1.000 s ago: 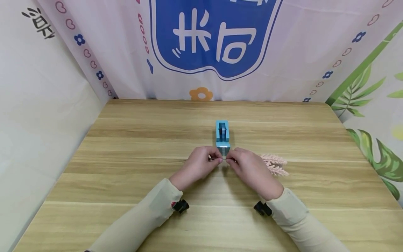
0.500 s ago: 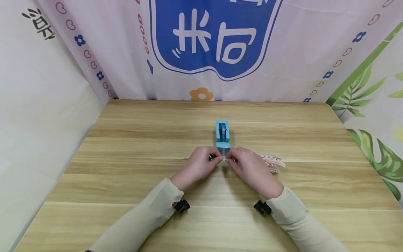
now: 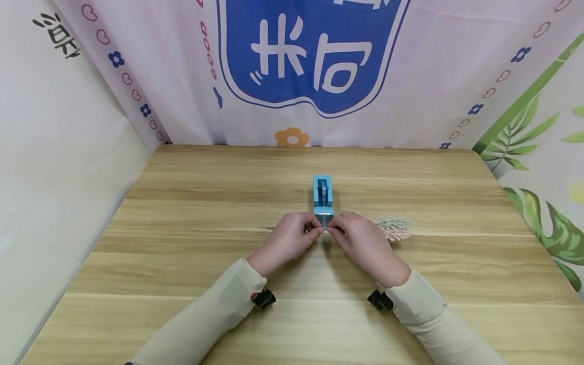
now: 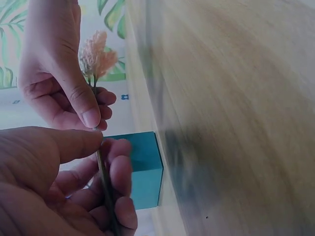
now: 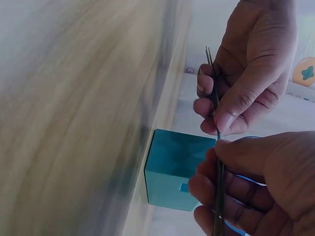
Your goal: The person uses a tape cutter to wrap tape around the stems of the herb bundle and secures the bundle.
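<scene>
The flowers [image 3: 395,229] have rolled, green now showing beside pink, at two o'clock from the right hand [image 3: 362,243]! Its fingers and the left hand's [image 3: 291,234] pinch the stems [image 5: 220,189], tape dispenser [image 3: 323,180] at twelve; the bundle's apparently being twirled.

Count, head view. Centre: one blue tape dispenser [image 3: 323,209], one tape roll [image 3: 323,191]. Hands: two, being one left hand [image 3: 287,235] and one right hand [image 3: 365,246]. Beige sleeves [image 3: 196,319]: two, lower left and lower right. Black wrist cameras [image 3: 263,299]: two, lower centre. Artificial flower sprays [image 3: 396,234], right of centre: at least two, one pink, one grey-green; exact number obscured by overlap. Tables [image 3: 205,172]: one. Orange flower prints [image 3: 292,129], upper centre: one.
</scene>
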Demonstrator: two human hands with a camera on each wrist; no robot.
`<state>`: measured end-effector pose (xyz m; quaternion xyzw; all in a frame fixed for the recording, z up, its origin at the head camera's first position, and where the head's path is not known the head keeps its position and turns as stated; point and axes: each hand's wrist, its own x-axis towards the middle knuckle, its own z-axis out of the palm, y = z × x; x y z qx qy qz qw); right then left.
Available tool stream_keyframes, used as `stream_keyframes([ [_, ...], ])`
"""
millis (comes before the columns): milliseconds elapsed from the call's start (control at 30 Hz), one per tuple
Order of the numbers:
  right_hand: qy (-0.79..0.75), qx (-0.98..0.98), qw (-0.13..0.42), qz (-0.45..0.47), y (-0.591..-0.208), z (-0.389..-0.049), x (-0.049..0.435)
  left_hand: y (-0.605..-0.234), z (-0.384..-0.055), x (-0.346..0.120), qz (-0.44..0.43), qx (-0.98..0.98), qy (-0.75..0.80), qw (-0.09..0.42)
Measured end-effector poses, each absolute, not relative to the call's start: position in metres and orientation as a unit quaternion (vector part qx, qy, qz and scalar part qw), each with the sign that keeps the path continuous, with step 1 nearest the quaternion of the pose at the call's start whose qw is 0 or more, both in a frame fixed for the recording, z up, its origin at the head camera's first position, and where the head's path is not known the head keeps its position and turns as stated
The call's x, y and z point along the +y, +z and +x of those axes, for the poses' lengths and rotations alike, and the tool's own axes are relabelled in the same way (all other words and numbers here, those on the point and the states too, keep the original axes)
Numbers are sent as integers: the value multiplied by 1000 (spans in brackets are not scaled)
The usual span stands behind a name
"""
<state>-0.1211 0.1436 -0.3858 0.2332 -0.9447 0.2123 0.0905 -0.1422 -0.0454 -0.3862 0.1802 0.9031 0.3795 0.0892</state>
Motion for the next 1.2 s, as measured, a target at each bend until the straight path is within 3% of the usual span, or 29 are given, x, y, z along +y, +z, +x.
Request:
stream_keyframes([
  [1200, 209, -946, 96, 229, -386, -123, 142, -392, -147, -46, 187, 904, 381, 55],
])
